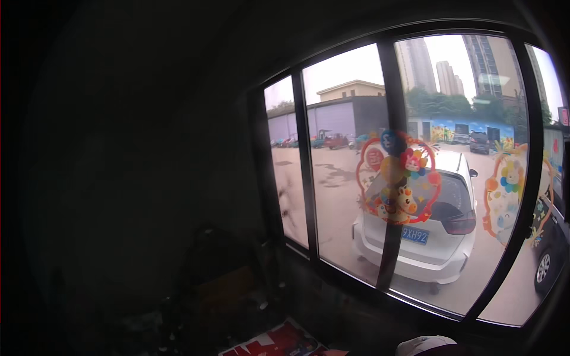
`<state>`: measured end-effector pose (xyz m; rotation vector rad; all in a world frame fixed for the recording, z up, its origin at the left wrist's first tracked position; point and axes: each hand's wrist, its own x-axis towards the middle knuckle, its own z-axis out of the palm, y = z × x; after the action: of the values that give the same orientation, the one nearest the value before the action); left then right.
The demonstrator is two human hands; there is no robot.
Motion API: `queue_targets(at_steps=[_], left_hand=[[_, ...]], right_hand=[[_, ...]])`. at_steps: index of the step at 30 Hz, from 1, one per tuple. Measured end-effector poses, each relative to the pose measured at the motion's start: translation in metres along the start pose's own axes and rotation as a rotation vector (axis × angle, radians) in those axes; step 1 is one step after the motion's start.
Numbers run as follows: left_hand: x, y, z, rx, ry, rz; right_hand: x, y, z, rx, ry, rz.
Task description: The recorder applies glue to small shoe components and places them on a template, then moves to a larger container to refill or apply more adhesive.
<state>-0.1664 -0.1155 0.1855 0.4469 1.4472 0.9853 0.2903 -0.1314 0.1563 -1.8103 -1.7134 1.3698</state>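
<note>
Neither of my hands can be made out. A small reddish sliver [335, 353] shows at the lower edge, too little of it to name. Beside it lies a flat red and white printed sheet or package [270, 343], partly cut off by the frame. A pale rounded thing [426, 343], perhaps cloth, rises from the lower edge further right; its kind is unclear.
A dark-framed window [389, 178] fills the right side, with colourful cartoon stickers [407, 204] on its glass. Outside stand a white car [427, 252] and a dark car [549, 252]. Dim, jumbled items [228, 285] sit below left of the window.
</note>
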Motion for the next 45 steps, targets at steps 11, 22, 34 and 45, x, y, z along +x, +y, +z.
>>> queue_targets(at_steps=[11, 22, 34, 45], left_hand=[[-0.068, -0.109, -0.143, -0.587, 0.335, 0.261], [-0.098, -0.14, -0.328, -0.843, 0.656, 0.352], [0.096, -0.053, -0.627, -0.85, 0.767, 0.453], [0.17, -0.067, -0.69, -0.87, 0.84, 0.286]], right_hand=[[0.085, 0.034, -0.025, 0.088, 0.014, -0.004], [0.09, -0.006, 0.038, 0.043, -0.033, 0.094], [0.079, -0.08, 0.107, 0.161, 0.0, 0.18], [0.113, -0.102, 0.14, 0.242, -0.111, 0.224]])
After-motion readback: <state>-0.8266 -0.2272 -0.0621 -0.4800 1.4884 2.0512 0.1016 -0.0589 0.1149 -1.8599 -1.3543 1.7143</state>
